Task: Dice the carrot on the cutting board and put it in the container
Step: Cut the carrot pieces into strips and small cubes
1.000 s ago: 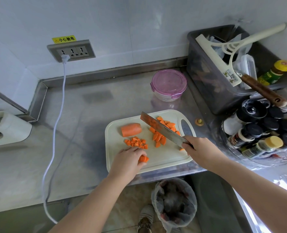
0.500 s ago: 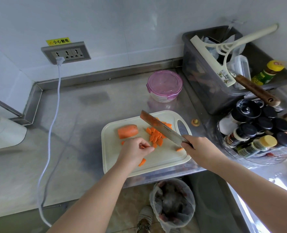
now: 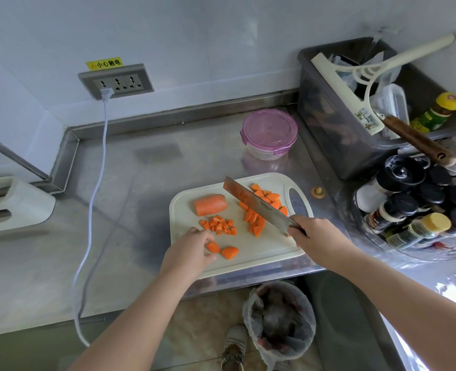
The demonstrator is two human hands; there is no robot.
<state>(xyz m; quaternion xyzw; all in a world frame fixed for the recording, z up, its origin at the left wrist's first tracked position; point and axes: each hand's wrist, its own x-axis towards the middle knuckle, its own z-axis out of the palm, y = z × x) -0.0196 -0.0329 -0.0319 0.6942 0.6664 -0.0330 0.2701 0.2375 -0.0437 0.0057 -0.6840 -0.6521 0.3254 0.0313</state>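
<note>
Carrot (image 3: 210,204) partly diced on the cutting board (image 3: 248,263), knife (image 3: 256,207) held in the right hand (image 3: 320,239).
Head view: the uncut carrot stub lies at the far left of the white board, a small heap of dice (image 3: 218,226) is just in front of it, and a pile of slices (image 3: 261,212) is to the right, partly under the blade. The right hand is closed firmly around the knife handle, and the blade slants over the slices with its tip pointing away. The left hand (image 3: 189,253) has thumb and fingertips bent around a half-slice (image 3: 213,247) at the near edge, with a second piece (image 3: 230,252) just beside it. The container (image 3: 269,133), with its pink lid on, stands on the steel counter (image 3: 114,210) behind the board.
</note>
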